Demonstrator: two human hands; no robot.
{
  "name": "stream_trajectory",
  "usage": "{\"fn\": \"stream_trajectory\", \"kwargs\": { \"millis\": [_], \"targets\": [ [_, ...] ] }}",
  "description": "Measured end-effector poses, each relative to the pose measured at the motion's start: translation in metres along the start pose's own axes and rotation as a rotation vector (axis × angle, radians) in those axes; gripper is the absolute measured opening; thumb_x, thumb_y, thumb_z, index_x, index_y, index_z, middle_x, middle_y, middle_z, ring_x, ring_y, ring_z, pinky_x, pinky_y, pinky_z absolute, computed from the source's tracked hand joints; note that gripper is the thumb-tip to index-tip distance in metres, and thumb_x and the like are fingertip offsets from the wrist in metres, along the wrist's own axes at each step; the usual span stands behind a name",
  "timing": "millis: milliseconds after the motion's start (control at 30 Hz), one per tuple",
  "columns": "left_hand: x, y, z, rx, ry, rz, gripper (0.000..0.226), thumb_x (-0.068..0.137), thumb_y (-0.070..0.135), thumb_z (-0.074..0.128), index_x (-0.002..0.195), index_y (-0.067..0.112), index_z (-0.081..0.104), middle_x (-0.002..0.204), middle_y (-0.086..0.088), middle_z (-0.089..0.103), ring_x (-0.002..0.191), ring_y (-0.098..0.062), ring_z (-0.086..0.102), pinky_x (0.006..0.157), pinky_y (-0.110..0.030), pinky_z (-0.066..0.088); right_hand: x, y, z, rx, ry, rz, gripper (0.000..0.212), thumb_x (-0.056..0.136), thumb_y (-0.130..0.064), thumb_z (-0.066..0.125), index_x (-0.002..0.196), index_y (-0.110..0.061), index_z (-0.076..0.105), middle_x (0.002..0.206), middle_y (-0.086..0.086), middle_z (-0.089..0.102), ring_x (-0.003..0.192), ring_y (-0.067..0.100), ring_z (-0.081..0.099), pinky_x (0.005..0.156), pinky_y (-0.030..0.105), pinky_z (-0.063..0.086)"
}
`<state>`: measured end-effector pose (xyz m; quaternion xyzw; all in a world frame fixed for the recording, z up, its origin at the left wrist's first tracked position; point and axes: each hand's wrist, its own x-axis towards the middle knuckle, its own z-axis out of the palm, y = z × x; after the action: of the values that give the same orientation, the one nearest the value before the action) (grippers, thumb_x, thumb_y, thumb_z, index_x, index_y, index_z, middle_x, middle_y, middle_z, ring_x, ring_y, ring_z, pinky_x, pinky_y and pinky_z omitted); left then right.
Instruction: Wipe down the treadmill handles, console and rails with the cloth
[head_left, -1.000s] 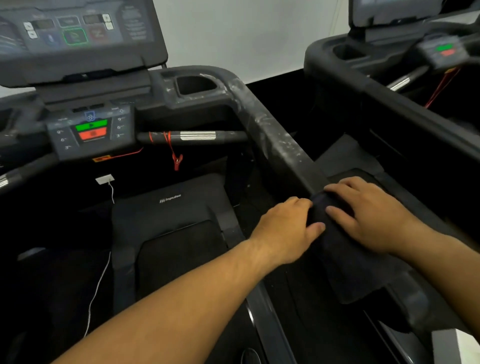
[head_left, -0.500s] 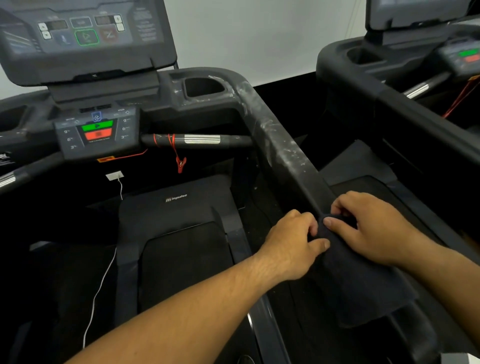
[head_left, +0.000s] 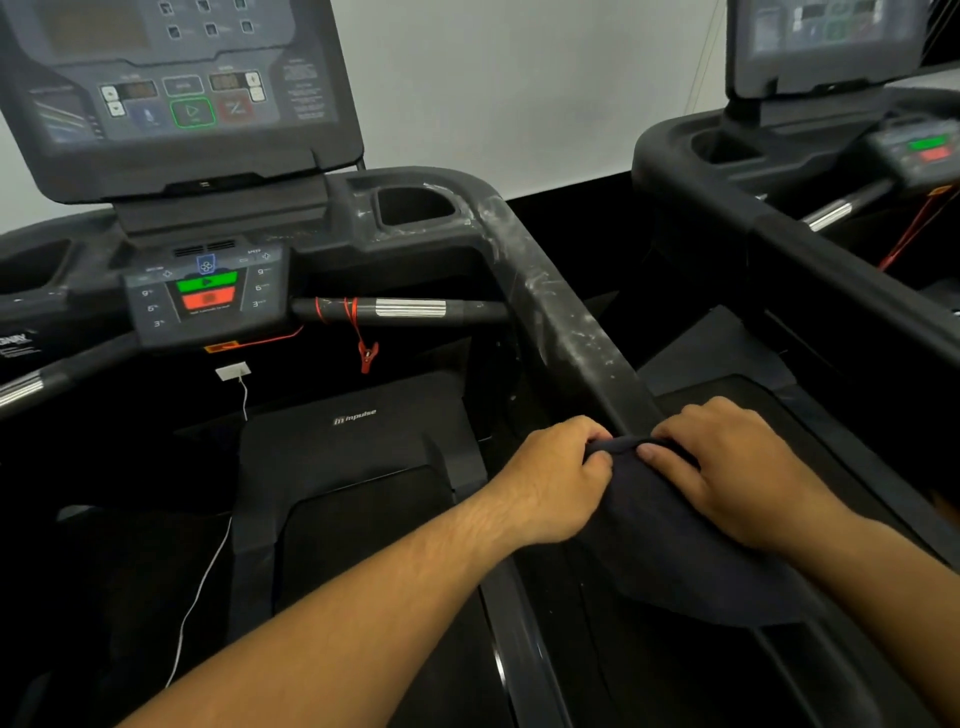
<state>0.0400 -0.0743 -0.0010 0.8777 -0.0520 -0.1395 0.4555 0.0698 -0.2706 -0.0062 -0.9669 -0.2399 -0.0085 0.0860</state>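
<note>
- Two treadmills stand side by side. The near treadmill (head_left: 363, 519) fills the left and centre, and the second treadmill (head_left: 810, 249) is on the right.
- The word "impulse" is printed in pale letters on the near machine's black motor cover (head_left: 355, 417).
- A small control pad (head_left: 205, 291) sits below the console (head_left: 176, 93). It shows the numbers 9, 6 and 3 down each side, with one green button above one red button in the middle. The writing on the console itself is too blurred to read.
- One dark cloth (head_left: 675, 561) is draped over the near machine's right rail (head_left: 561, 322), at the end nearest the person. Beyond the cloth, the rail is streaked with white smears.
- Two bare forearms reach in from the bottom edge.
- The left hand (head_left: 558, 478) is palm down at the rail's inner side. Its fingers are curled, pinching the cloth's far edge against the thumb.
- The right hand (head_left: 727, 467) lies palm down on the cloth. Its fingers are curled over that same edge and its thumb is pressed on top. The two hands almost meet.
- One handle bar (head_left: 410, 309) with a silver band runs from the control pad to the rail. A red cord with a red clip (head_left: 366, 356) hangs from it.
- One white cable (head_left: 208, 566) trails down from a small white tag.
</note>
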Motion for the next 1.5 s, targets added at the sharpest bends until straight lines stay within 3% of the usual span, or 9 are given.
{"fn": "stream_trajectory", "kwargs": {
  "millis": [267, 400, 667, 800, 933, 1133, 1300, 1433, 1500],
  "targets": [
    [0.002, -0.015, -0.038, 0.06, 0.037, -0.004, 0.019, 0.101, 0.034, 0.05, 0.106, 0.025, 0.066, 0.095, 0.008, 0.068, 0.085, -0.007, 0.064, 0.066, -0.02, 0.049, 0.024, -0.019, -0.012, 0.024, -0.051, -0.005, 0.03, 0.09, -0.061, 0.031, 0.091, -0.034, 0.044, 0.084, -0.007, 0.055, 0.083, 0.017, 0.054, 0.07, 0.028, 0.033],
    [0.001, -0.025, -0.066, 0.133, 0.07, 0.025, 0.012, 0.096, 0.036, 0.059, 0.088, 0.029, 0.063, 0.084, 0.011, 0.064, 0.075, -0.003, 0.061, 0.055, -0.011, 0.038, 0.036, -0.024, -0.025, 0.035, -0.106, -0.019, 0.043, 0.082, -0.069, 0.038, 0.091, -0.03, 0.054, 0.073, -0.008, 0.06, 0.07, 0.012, 0.057, 0.065, 0.031, 0.044],
    [-0.004, -0.052, -0.129, 0.072, 0.324, -0.105, 0.031, 0.089, 0.044, 0.067, 0.069, 0.022, 0.061, 0.067, 0.005, 0.061, 0.059, -0.008, 0.055, 0.051, -0.023, 0.037, 0.068, -0.05, -0.052, 0.081, -0.284, 0.118, 0.041, 0.082, -0.06, 0.062, 0.072, -0.02, 0.061, 0.07, -0.002, 0.064, 0.067, 0.014, 0.061, 0.066, 0.037, 0.052],
    [-0.01, -0.072, -0.147, -0.143, 0.369, -0.204, 0.032, 0.09, 0.04, 0.068, 0.069, 0.017, 0.06, 0.061, 0.002, 0.061, 0.056, -0.011, 0.056, 0.051, -0.026, 0.041, 0.078, -0.077, -0.048, 0.366, -0.25, 0.217, 0.035, 0.085, -0.046, 0.069, 0.074, -0.013, 0.066, 0.065, 0.004, 0.065, 0.059, 0.013, 0.059, 0.055, 0.031, 0.045],
    [-0.015, -0.073, -0.148, -0.397, 0.339, -0.202, 0.023, 0.092, 0.028, 0.068, 0.075, 0.012, 0.065, 0.061, 0.0, 0.067, 0.057, -0.013, 0.063, 0.052, -0.027, 0.047, 0.094, -0.117, -0.038, 0.959, -0.239, 0.412, 0.014, 0.092, -0.026, 0.067, 0.087, -0.012, 0.067, 0.061, 0.002, 0.067, 0.048, 0.008, 0.06, 0.042, 0.022, 0.043],
    [-0.026, -0.068, -0.146, -0.441, 0.311, -0.094, 0.012, 0.095, 0.019, 0.063, 0.087, 0.017, 0.07, 0.086, -0.015, 0.074, 0.071, -0.021, 0.07, 0.063, -0.034, 0.055, 0.123, -0.153, -0.035, 1.39, -0.31, 0.45, 0.015, 0.096, -0.01, 0.057, 0.085, -0.011, 0.067, 0.078, 0.008, 0.067, 0.071, 0.017, 0.063, 0.066, 0.03, 0.051],
    [-0.031, -0.06, -0.151, -0.449, 0.515, -0.11, 0.017, 0.097, 0.014, 0.058, 0.085, 0.013, 0.07, 0.083, -0.015, 0.074, 0.072, -0.021, 0.066, 0.07, -0.038, 0.054, 0.138, -0.151, -0.044, 1.229, -0.286, 0.372, 0.017, 0.095, -0.016, 0.058, 0.081, -0.019, 0.069, 0.072, 0.002, 0.069, 0.069, 0.016, 0.065, 0.066, 0.032, 0.053],
    [-0.032, -0.066, -0.163, -0.351, 0.801, -0.328, 0.02, 0.089, 0.014, 0.058, 0.075, 0.005, 0.069, 0.059, -0.004, 0.057, 0.055, -0.016, 0.05, 0.052, -0.026, 0.038, 0.145, -0.136, -0.053, 1.166, -0.147, 0.395, 0.014, 0.093, -0.025, 0.063, 0.089, -0.014, 0.071, 0.081, 0.008, 0.073, 0.07, 0.02, 0.068, 0.068, 0.037, 0.057],
    [-0.036, -0.067, -0.162, -0.291, 0.773, -0.435, 0.018, 0.087, 0.014, 0.058, 0.078, 0.007, 0.071, 0.06, -0.004, 0.054, 0.055, -0.015, 0.049, 0.051, -0.026, 0.037, 0.145, -0.131, -0.052, 1.096, -0.175, 0.456, 0.017, 0.092, -0.03, 0.064, 0.093, -0.014, 0.069, 0.082, 0.008, 0.073, 0.071, 0.021, 0.068, 0.06, 0.032, 0.054]
  ]
}}
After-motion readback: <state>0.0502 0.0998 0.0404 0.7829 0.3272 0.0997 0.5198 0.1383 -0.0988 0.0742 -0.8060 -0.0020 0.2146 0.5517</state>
